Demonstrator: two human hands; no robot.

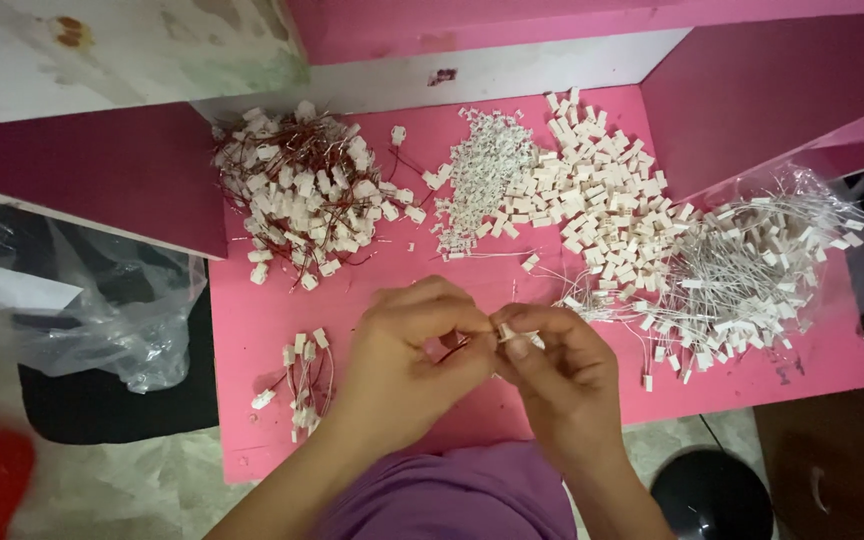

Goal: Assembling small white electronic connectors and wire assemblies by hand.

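Left hand (407,350): closed in a pinch around a thin red wire (455,348), which is kept taut between thumb and fingers so its end can be steered.
Right hand (552,365): fingers curled shut on a small white connector (505,331), gripped at the tips; wire and connector are brought together right at the middle, just above the desk (252,320).
Finished bunch (302,385): a few wired connectors are laid near the left hand, kept apart from the raw stock.
Red-wired heap (297,190): a large tangle is piled at the back left, well out of the way of the hands.
Small white bits (482,170): a loose mound is spread at the back centre, within reach.
White housings (602,190): a broad pile is seen back right, just beside the small bits.
White-wired bundle (752,270): spilled from clear plastic at the right, touching the housings.
Plastic bag (102,310): left crumpled off the desk's left edge, contents not readable.
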